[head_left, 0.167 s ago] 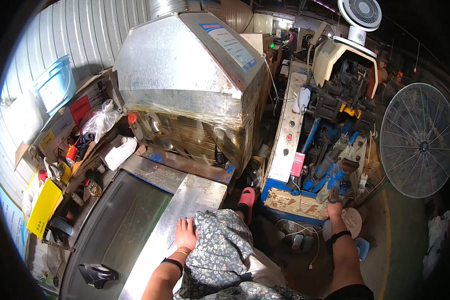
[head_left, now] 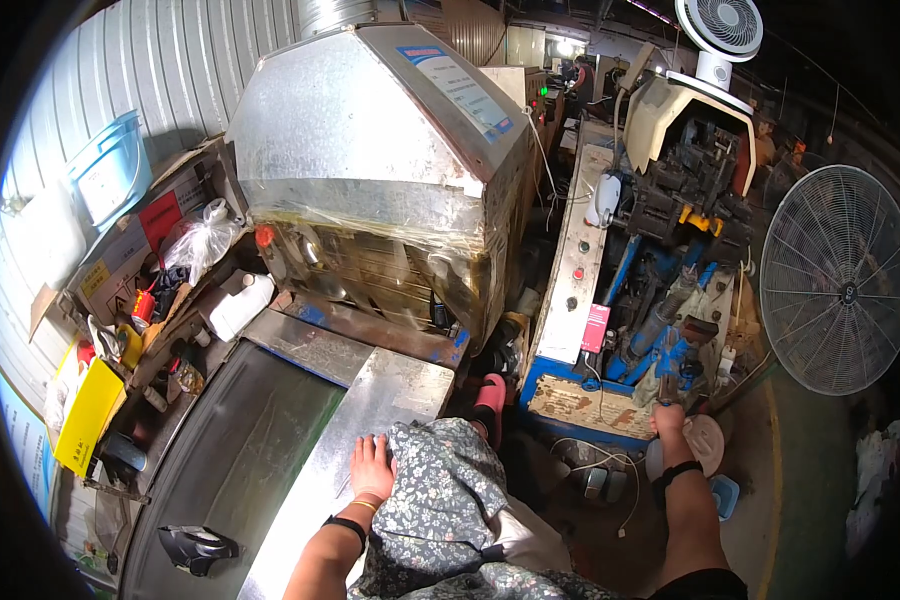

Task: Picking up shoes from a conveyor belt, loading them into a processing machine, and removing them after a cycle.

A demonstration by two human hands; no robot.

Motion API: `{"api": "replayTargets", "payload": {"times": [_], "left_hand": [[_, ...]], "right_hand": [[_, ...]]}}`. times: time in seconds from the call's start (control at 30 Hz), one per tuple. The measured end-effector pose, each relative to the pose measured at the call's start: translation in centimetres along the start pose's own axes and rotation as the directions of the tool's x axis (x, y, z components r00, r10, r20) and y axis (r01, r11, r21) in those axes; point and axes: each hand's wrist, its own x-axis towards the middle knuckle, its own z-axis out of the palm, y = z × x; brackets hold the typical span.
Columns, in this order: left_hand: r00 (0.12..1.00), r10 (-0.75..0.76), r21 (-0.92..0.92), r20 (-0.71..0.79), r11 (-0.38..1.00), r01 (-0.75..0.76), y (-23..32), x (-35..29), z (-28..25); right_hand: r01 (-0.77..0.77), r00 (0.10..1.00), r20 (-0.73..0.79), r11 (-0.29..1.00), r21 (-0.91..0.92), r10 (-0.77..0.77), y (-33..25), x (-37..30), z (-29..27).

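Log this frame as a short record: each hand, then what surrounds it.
Left hand: left hand open, palm down on the metal ledge, beside floral cloth
Right hand: right hand curled by the near end of the blue-framed machine; whether it holds anything is unclear
Left of ledge: dark belt-like surface bearing a black object
Ahead: large metal hood
Far right: round caged fan
Far left: shelf clutter, including a yellow box

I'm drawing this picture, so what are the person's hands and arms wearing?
The left hand and right hand wear no gloves. A black band circles the left forearm, beside a thin yellow bracelet. Another black band circles the right forearm, and a black sleeve shows higher up.
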Motion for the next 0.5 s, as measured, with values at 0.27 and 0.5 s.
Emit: {"api": "replayTargets", "payload": {"times": [0.27, 0.5], "left_hand": [[1.0, -0.009, 0.005, 0.007, 1.0, 0.009, -0.1, 0.0, 0.0], [1.0, -0.009, 0.007, 0.005, 1.0, 0.009, -0.1, 0.0, 0.0]], "right_hand": [[0.01, 1.0, 0.019, 1.0, -0.004, -0.01, -0.2, -0.4, 0.0], [0.018, 1.0, -0.001, 1.0, -0.002, -0.018, -0.3, -0.5, 0.1]]}}
